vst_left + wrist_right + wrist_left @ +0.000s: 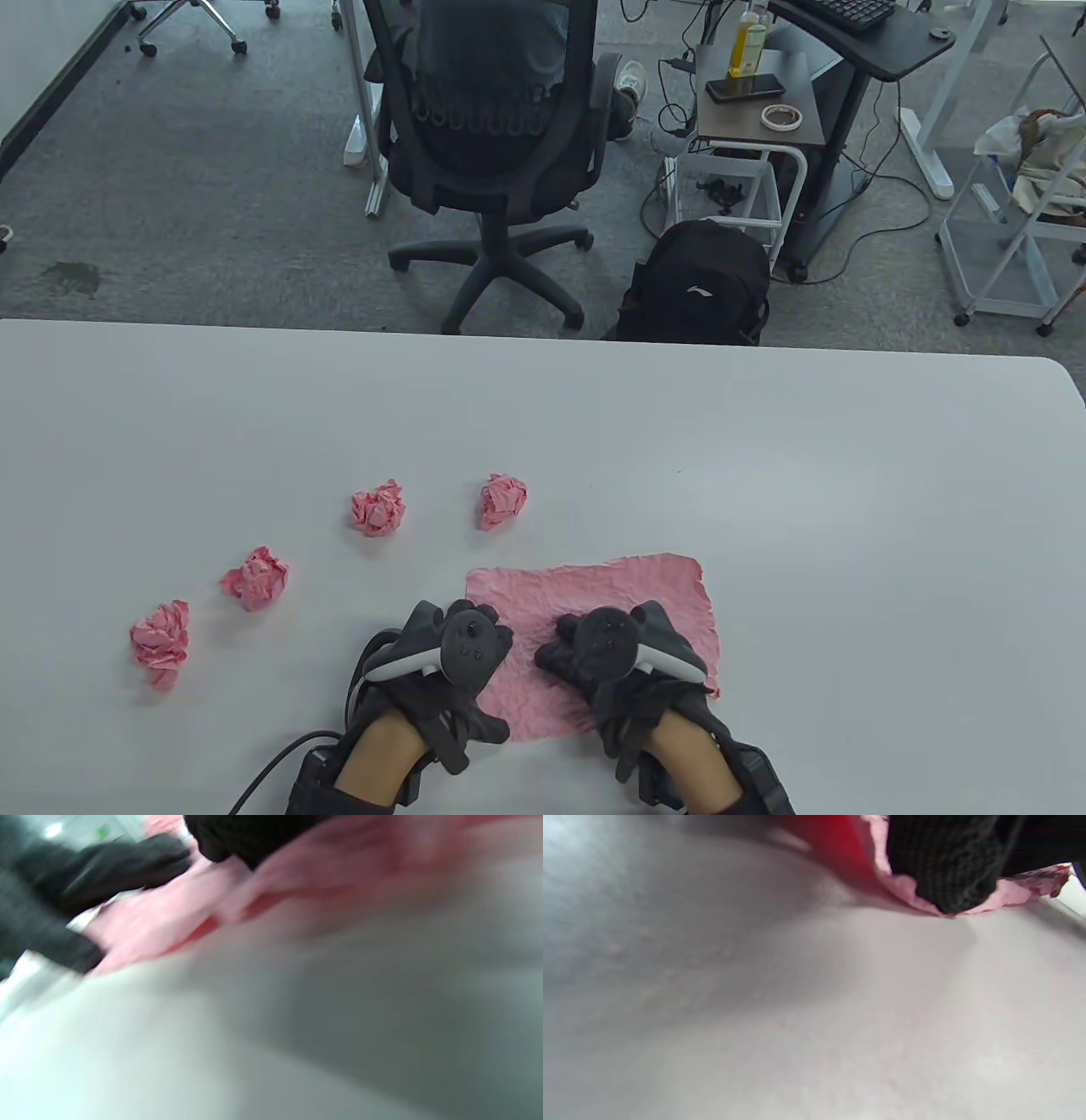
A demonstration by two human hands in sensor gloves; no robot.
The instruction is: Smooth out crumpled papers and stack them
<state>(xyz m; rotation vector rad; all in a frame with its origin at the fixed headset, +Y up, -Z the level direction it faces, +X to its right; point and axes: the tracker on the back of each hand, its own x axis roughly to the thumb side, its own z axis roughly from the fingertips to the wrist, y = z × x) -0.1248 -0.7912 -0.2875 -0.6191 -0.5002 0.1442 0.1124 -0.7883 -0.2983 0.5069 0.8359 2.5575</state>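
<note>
Both hands lie on the pink sheet [594, 594] at the near edge of the white surface [848, 509]: left hand [454, 654] on its left edge, right hand [619, 658] on its middle; trackers hide most fingers, so cannot tell how far they spread, though one gloved fingertip [946, 878] presses paper down. Four crumpled pink balls [378, 508] [502, 500] [255, 578] [160, 642] sit apart to the left, untouched. Beyond the surface: office chair [488, 127], black backpack [696, 284].

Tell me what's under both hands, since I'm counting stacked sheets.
One flattened pink sheet lies on the table under the left hand and right hand. Whether another lies beneath is hidden.
</note>
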